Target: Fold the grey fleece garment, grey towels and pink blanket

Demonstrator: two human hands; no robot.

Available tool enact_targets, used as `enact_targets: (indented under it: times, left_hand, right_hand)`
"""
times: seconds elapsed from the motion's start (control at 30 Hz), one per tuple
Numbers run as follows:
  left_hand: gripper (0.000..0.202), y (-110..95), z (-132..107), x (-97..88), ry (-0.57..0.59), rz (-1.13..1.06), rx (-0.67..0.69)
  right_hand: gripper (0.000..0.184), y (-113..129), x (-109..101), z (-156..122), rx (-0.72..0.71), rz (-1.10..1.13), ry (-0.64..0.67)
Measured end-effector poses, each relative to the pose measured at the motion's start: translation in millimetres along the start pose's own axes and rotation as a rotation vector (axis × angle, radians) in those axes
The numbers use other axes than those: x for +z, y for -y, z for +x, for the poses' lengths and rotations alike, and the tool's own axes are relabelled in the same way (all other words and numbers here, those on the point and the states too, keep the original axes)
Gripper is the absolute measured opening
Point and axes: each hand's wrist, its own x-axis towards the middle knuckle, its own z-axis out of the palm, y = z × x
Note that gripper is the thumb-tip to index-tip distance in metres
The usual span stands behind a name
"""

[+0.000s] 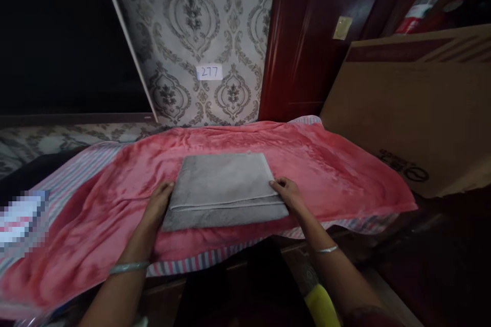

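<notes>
- Centrally, a folded grey cloth (226, 181) lies on a rumpled pink blanket (337, 179)
- Left hand (156, 204) and right hand (288, 195), nearly closed, grip its opposite sides
- Behind: patterned wallpaper (195, 15), dark-red woodwork (295, 36)

Beneath the left hand (159, 202) and the right hand (289, 194), a rumpled pink blanket (330, 168) over a striped cloth (92, 157). Ahead of the left hand, a big dark screen (69, 46), and, between both hands but farther off, patterned wallpaper (192, 20) with a paper slip (209, 72) reading 277. Past the right hand, a dark red door (301, 41) with a pale plate (342, 27), then farther right a cardboard box (414, 107), a red-capped bottle (425, 4) above its edge, and below that hand a yellow thing (322, 306).
</notes>
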Motion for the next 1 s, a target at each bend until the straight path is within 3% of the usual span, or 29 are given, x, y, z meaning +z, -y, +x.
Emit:
enact_targets:
  times: [0.07, 0.2, 0.53, 0.77, 1.0]
  left_hand:
    - [0.048, -2, -5, 0.2, 0.06, -0.039, -0.01]
    - [0.041, -2, -9, 0.5, 0.074, -0.13, -0.036]
    - [0.036, -7, -16, -1.8, 0.153, -0.172, -0.101]
    - [0.032, -15, -13, -5.6, 0.233, -0.122, -0.165]
    - [0.035, -37, -11, -0.7, 0.307, 0.02, -0.186]
  right_hand:
    - [0.041, 2, -1, -4, -0.003, -0.041, 0.027]
    - [0.041, 1, -2, -7, 0.006, -0.058, 0.057]
    - [0.043, -7, 5, -9, 0.056, 0.062, 0.009]
    - [0.045, -2, 3, -9, 0.039, 0.062, -0.002]
    - [0.045, 6, 5, -4, 0.021, 0.115, -0.029]
